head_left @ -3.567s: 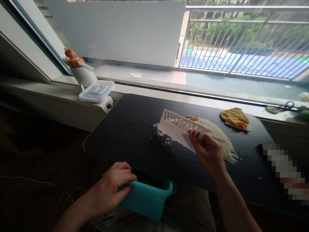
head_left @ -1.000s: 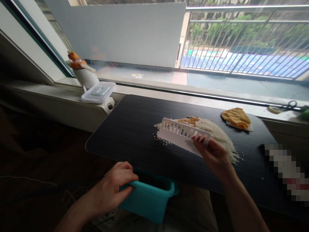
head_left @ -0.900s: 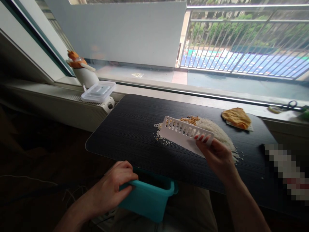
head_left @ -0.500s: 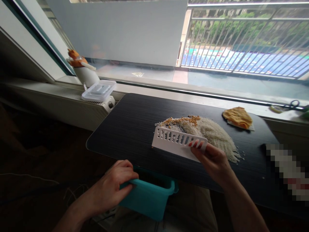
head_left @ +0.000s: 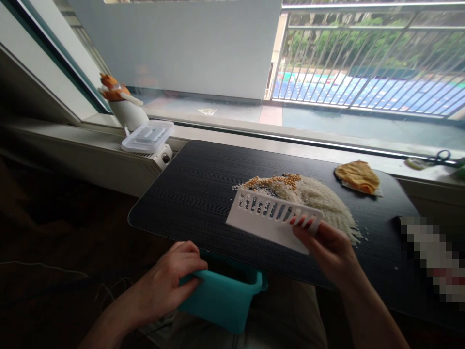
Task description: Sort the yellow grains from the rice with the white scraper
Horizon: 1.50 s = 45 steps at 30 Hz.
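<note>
My right hand [head_left: 329,249] grips a white slotted plastic scraper [head_left: 271,218] by its right end, its long edge resting on the black table top [head_left: 203,194]. Just behind the scraper lies a heap of white rice [head_left: 323,198] with yellow beans [head_left: 278,181] and some dark grains along its far left side. My left hand [head_left: 169,283] is closed over the near-left rim of a teal plastic bin [head_left: 227,300], held below the table's front edge.
A folded yellow cloth [head_left: 358,177] lies at the table's back right. On the sill at left stand a clear lidded box [head_left: 147,136] and a white and orange figurine [head_left: 121,104]. Scissors [head_left: 438,157] rest on the sill at right. A blurred patch covers the right table edge.
My right hand has drawn the scraper toward me, off the left part of the heap, so the yellow beans and dark grains behind it now show. My left hand and the bin have stayed put.
</note>
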Each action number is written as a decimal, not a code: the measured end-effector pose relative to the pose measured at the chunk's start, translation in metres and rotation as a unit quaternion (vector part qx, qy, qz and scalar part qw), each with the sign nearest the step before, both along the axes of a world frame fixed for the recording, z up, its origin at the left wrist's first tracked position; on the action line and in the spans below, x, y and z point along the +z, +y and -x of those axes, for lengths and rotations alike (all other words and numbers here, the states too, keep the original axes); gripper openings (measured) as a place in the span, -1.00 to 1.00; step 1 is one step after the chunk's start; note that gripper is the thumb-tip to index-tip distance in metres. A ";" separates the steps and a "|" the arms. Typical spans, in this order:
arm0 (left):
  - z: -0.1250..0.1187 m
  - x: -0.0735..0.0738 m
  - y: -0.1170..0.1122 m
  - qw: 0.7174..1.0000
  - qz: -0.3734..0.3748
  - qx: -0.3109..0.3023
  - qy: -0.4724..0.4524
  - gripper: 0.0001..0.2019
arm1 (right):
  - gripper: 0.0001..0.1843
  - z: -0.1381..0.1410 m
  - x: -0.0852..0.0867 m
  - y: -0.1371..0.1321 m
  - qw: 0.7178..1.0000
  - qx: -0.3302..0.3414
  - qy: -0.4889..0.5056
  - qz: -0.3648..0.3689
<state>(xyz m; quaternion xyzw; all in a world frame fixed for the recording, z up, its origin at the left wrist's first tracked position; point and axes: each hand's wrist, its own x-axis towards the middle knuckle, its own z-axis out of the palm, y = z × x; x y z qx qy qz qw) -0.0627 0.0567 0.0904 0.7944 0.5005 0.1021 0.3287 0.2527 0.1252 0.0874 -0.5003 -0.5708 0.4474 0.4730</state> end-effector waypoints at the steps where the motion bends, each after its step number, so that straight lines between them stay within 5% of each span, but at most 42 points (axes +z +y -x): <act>1: 0.000 0.000 0.000 1.000 0.002 0.000 0.000 -0.78 | -0.82 -0.004 0.000 0.006 0.998 -0.058 0.001 -0.016; 4: -0.001 0.001 0.000 1.000 0.016 0.010 0.004 -0.76 | -0.77 -0.014 -0.003 0.026 0.982 -0.185 -0.030 -0.037; 7: -0.002 0.001 -0.001 1.000 0.021 0.011 0.006 -0.75 | -0.69 -0.018 -0.007 0.041 0.973 -0.224 -0.053 -0.022; 19: -0.003 -0.001 0.000 1.000 0.021 0.006 0.011 -0.76 | -0.65 -0.014 -0.024 0.051 0.985 -0.166 0.024 0.037; 38: -0.005 0.001 0.001 1.000 0.002 0.000 0.013 -0.76 | -0.68 -0.033 -0.009 0.021 0.991 -0.126 -0.032 0.041; 45: -0.005 0.001 0.001 1.000 0.014 0.004 0.016 -0.77 | -0.71 -0.020 -0.013 0.029 0.992 -0.124 -0.007 0.006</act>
